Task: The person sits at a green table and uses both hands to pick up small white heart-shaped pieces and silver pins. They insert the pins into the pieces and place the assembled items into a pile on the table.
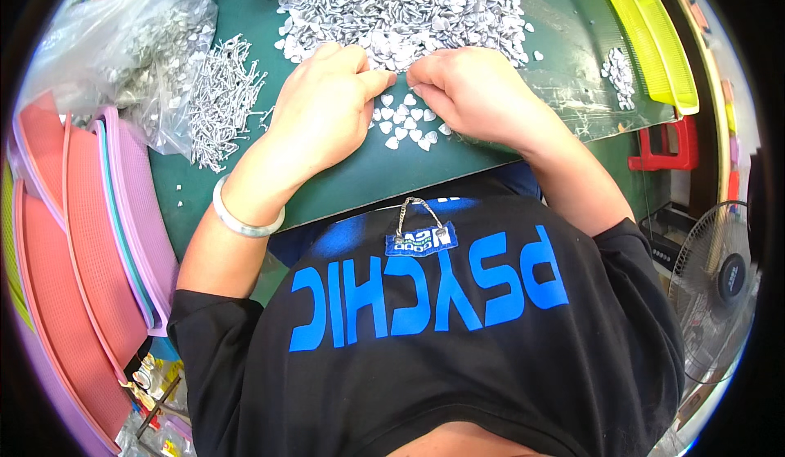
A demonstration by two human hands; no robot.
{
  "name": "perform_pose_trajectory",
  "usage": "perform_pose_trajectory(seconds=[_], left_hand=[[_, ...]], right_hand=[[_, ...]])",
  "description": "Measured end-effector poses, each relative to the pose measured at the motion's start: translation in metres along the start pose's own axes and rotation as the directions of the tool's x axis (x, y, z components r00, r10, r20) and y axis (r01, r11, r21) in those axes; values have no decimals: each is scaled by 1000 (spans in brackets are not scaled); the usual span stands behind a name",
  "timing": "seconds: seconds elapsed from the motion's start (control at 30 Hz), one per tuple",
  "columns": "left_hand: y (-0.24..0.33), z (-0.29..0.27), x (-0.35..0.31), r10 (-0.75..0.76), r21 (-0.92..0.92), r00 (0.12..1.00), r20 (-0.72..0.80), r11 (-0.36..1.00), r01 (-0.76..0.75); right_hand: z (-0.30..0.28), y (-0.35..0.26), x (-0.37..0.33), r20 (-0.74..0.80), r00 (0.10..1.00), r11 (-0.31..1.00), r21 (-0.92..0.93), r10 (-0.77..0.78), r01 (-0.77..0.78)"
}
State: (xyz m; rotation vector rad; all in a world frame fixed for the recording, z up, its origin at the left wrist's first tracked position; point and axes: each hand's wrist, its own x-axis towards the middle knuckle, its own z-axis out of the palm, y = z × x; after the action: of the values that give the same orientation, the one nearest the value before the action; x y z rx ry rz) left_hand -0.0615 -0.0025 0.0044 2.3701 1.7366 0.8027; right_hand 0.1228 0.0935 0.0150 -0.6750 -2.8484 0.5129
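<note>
On a green tabletop (343, 194) my left hand (327, 105) and my right hand (474, 93) almost meet at the near edge of a large heap of small silver heart-shaped pieces (401, 7). Thumb and forefinger of each hand are pinched together; what lies between the fingertips is too small to make out. Just below the fingertips, a loose group of silver hearts (401, 122) is spread on the table. To the left of my left hand lies a pile of thin silver pin-like pieces (222, 101). A pale bangle (245, 212) circles my left wrist.
A clear plastic bag of small silver pieces (147, 56) rests at the far left. Pink and purple plastic baskets (98, 244) stand beside the table. At right are a yellow-green basket (654, 44), a small pile of silver pieces (619, 78), a red stool (672, 148) and a fan (724, 281).
</note>
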Motion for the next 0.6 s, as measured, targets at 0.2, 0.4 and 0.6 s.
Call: perform_pose_trajectory(seconds=[0.2, 0.4, 0.6], left_hand=[[-2, -2, -2, -1, -96, 1000, 20, 995, 3], [-10, -4, -8, -45, -173, 999, -31, 984, 39], [-8, -7, -12, 6, -155, 997, 72, 988, 5]], right_hand=[[-3, -2, -2, -21, 999, 999, 7, 39, -39], [-6, -1, -11, -74, 994, 993, 95, 74, -67], [-7, -7, -13, 69, 997, 999, 44, -21, 18]])
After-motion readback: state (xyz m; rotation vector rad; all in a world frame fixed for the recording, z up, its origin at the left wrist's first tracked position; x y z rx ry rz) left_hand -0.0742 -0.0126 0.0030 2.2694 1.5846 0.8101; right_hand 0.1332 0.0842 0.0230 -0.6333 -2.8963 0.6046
